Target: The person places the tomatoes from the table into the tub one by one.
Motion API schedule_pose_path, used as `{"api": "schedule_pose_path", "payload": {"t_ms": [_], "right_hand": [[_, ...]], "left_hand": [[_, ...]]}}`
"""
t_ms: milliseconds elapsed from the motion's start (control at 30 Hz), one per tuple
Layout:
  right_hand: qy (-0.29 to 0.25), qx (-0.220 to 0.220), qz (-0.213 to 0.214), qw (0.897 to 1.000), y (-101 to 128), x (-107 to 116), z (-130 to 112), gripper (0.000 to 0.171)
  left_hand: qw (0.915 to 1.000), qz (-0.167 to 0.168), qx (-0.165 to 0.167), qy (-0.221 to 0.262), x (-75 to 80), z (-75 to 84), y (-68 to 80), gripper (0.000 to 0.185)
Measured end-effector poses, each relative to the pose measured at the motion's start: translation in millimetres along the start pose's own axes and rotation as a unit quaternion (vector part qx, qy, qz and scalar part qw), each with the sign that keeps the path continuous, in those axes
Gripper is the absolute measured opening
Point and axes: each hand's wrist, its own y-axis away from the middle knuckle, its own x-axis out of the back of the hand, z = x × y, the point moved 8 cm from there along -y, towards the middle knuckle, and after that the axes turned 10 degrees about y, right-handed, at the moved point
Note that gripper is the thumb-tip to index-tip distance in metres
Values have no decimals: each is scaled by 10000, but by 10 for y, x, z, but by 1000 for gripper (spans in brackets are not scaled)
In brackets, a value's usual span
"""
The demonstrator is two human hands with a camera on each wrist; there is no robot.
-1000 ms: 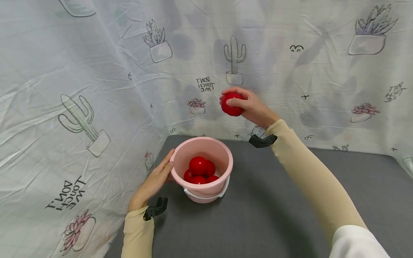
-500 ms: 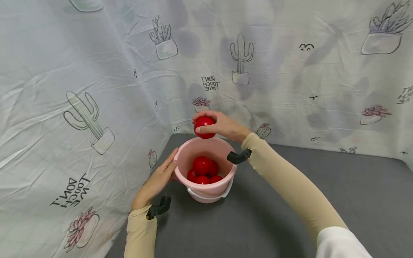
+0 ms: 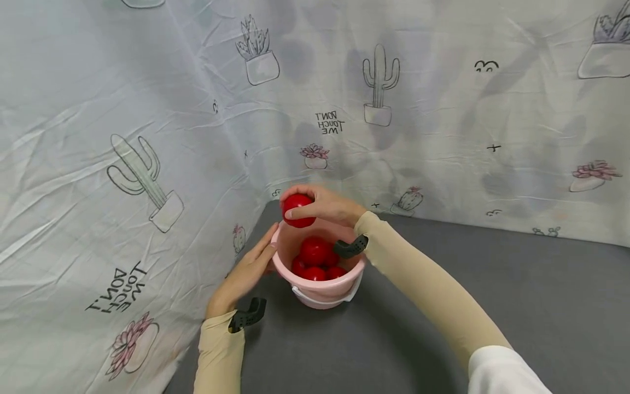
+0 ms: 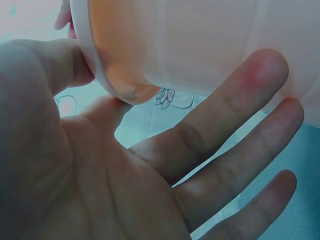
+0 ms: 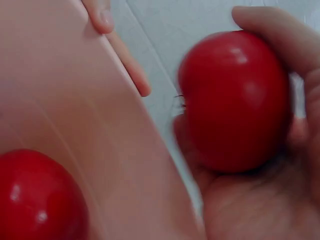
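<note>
My right hand (image 3: pixel 330 206) holds a shiny red tomato (image 3: pixel 298 211) over the far left rim of a pink bucket (image 3: pixel 281 261). In the right wrist view, its fingers curl around that tomato (image 5: pixel 235 105), whose small dark stem end faces the bucket's edge. Several more tomatoes (image 3: pixel 314 251) lie piled inside. My left hand (image 3: pixel 249 272) rests against the bucket's left side. From the left wrist, long, fairly straight fingers (image 4: pixel 240 100) lie against the outer wall of the bucket (image 4: pixel 200 40), with the thumb at the rim.
The bucket stands on a dark grey tabletop (image 3: pixel 394 339), its white handle (image 3: pixel 325 301) hanging down in front. White cloth (image 3: pixel 443 109) printed with cacti encloses the back and left sides. Each wrist wears a black camera mount (image 3: pixel 248 314).
My right hand has carried the tomato leftward and down, from high right of the bucket to over its rim. The left hand stays at the bucket's side; the head view has shifted slightly.
</note>
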Motion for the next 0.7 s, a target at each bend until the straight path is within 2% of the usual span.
{"api": "schedule_pose_path", "payload": {"t_ms": [200,367,533,700], "right_hand": [[57,-145,-286,9995,29,-60,96,46],[7,-278,-376,9989,90,-70,211,50],[-522,-611,-487,9956,139,-126,306,52],[-1267,-1065,-792,9830,180,-225,361,58]], "left_hand": [[9999,-64,-85,-66,-3,-11,-12,59],[9999,0,-13,-123,4,-24,-16,60],[9999,-8,15,-129,-3,-23,-14,59],[9998,57,-53,-180,11,-16,-23,58]]}}
